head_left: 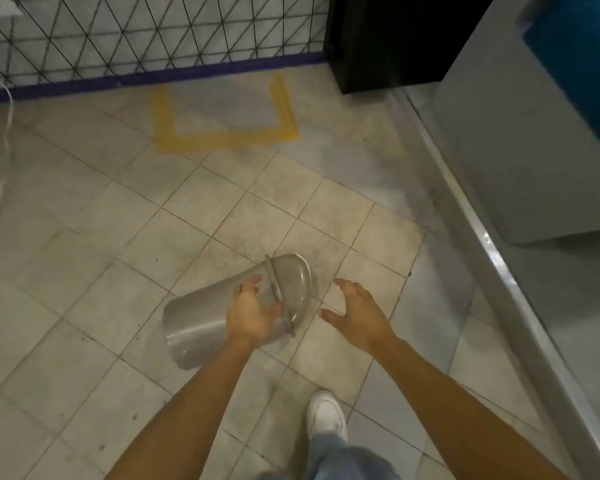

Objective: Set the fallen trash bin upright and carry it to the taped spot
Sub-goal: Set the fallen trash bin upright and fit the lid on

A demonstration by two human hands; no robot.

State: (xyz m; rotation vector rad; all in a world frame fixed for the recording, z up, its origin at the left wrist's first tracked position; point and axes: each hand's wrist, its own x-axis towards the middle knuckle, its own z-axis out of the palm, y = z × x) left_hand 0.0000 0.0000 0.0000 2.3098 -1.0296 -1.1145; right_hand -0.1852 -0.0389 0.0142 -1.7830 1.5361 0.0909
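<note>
A grey plastic trash bin (201,327) lies on its side on the tiled floor, its lidded top toward the upper right and its base toward the lower left. My left hand (253,313) rests on the bin's side just below the lid rim, fingers curled against it. My right hand (357,313) hovers to the right of the lid, fingers spread, not touching the bin. The taped spot (226,136) is a yellow outline on the floor farther ahead, against the wall.
A wire mesh panel (136,36) runs along the far wall. A black cabinet (395,43) stands right of the taped spot. A grey unit (520,140) with a metal rail fills the right side. A white cable (0,168) trails at left. My white shoe (326,414) is below.
</note>
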